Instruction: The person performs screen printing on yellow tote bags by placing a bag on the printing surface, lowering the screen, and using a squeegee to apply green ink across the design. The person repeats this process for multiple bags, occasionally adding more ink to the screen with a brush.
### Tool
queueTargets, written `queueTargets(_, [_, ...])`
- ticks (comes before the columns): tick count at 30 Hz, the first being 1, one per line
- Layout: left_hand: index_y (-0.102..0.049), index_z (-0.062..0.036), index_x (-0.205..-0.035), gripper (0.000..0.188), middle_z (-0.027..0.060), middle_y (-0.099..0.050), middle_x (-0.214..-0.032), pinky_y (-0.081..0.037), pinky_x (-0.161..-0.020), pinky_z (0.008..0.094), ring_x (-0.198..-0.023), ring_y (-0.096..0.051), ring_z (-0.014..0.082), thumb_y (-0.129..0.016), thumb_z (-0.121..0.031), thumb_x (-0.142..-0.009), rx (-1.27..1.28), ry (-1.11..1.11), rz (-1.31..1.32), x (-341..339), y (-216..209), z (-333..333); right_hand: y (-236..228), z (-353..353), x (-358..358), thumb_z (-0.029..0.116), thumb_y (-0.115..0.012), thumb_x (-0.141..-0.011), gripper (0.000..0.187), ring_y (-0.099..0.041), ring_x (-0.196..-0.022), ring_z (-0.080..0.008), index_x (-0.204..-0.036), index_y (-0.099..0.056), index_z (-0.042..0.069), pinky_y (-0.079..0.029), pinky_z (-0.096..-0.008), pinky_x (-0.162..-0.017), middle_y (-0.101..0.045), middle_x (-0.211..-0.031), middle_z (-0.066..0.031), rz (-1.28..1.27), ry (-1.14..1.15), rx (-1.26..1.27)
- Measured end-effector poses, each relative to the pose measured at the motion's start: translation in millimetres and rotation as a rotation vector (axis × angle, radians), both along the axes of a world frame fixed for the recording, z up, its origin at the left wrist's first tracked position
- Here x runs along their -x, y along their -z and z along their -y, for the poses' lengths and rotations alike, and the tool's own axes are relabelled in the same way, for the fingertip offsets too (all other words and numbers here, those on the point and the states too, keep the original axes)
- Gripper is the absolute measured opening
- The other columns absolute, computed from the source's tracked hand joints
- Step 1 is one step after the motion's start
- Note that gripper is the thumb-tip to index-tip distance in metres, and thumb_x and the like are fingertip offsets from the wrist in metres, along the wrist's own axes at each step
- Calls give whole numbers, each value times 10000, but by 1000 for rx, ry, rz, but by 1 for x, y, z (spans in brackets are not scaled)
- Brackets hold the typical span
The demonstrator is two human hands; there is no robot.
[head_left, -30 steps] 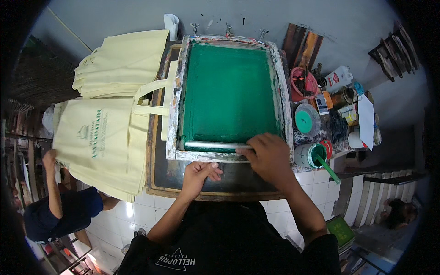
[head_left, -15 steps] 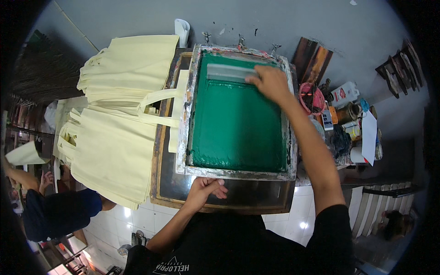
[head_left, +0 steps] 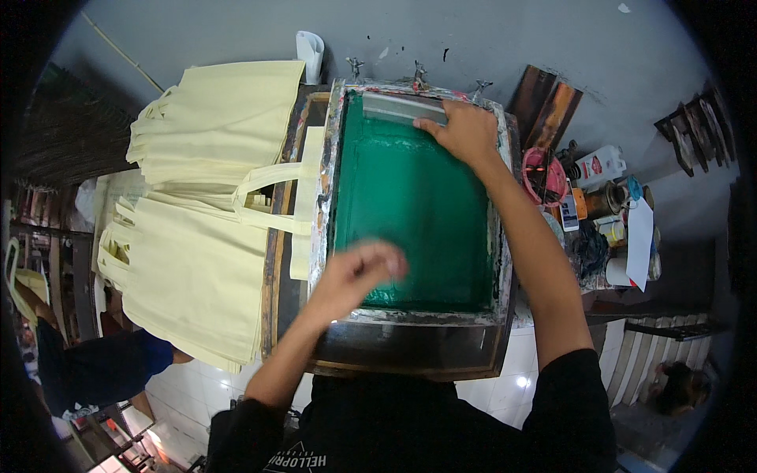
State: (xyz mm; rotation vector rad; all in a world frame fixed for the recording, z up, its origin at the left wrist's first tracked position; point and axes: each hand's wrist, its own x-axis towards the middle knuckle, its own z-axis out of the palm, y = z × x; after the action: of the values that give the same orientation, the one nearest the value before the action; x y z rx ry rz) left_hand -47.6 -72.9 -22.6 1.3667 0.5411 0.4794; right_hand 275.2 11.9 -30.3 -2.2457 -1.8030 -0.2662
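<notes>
At the far end of a screen printing frame (head_left: 325, 181), my right hand (head_left: 467, 132) grips the right end of a pale squeegee (head_left: 390, 107). The squeegee lies across the green mesh (head_left: 418, 205), which looks wet with ink along its far and near edges. My left hand (head_left: 359, 276) is raised over the frame's near left corner, smeared by motion, so its fingers cannot be made out clearly. Beneath the frame's left side a cream tote bag (head_left: 302, 248) sticks out, its handles (head_left: 272, 175) reaching left.
Stacks of cream tote bags (head_left: 197, 268) lie to the left. Hinge clamps (head_left: 419, 75) stand behind the frame. On the right are a pink bowl (head_left: 544, 177), a phone (head_left: 568, 213), a white jug (head_left: 601, 163) and several cans. Another person (head_left: 102, 366) works at the far left.
My left hand has lifted from the frame's near edge to above its near left corner. My right hand and the squeegee have shifted slightly toward the far edge.
</notes>
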Motion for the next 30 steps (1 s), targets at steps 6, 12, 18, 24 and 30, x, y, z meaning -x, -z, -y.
queueTargets(6, [-658,10,-1131,274,207,-692,-1107,-515,-885,473,-984,-650,416,-688,-127,-896,-1250,-404,-142,-58,-30,-123,-6,39,31,698,-645,-835,660,-724,-813,-354,-887,-722,45,-560,-475,-682,-727,-878,-150,16,-94,-12])
queueTargets(12, [-702,-15,-1048,246,206,-710,-984,-519,-788,434,-893,-688,373,-729,-204,-893,-922,-154,-486,-47,-15,-117,-2,88,50,677,-663,-831,642,-704,-772,-354,-861,-695,37,-543,-488,-654,-704,-848,-140,-12,-128,-5])
queueTargets(18, [-724,-33,-1028,197,171,-720,-947,-523,-773,436,-880,-683,370,-726,-179,-896,-883,-152,-502,-7,-16,-58,9,149,87,626,-742,-787,591,-662,-679,-340,-753,-616,50,-503,-461,-581,-629,-732,-120,-30,-148,-113])
queueTargets(24, [-744,-45,-1029,191,156,-729,-995,-531,-834,415,-958,-686,343,-762,-129,-858,-879,-96,-479,43,-11,13,12,223,134,553,-766,-780,492,-607,-662,-287,-779,-605,88,-453,-403,-557,-569,-733,-74,-48,-181,-96])
queueTargets(30, [-528,-34,-1390,763,202,-564,-1420,-355,-1126,510,-1332,-521,390,-880,-225,-740,-999,-236,-382,76,20,43,12,257,144,296,-784,-763,278,-622,-813,-242,-841,-608,96,-493,-395,-673,-596,-853,-65,-36,-200,-79])
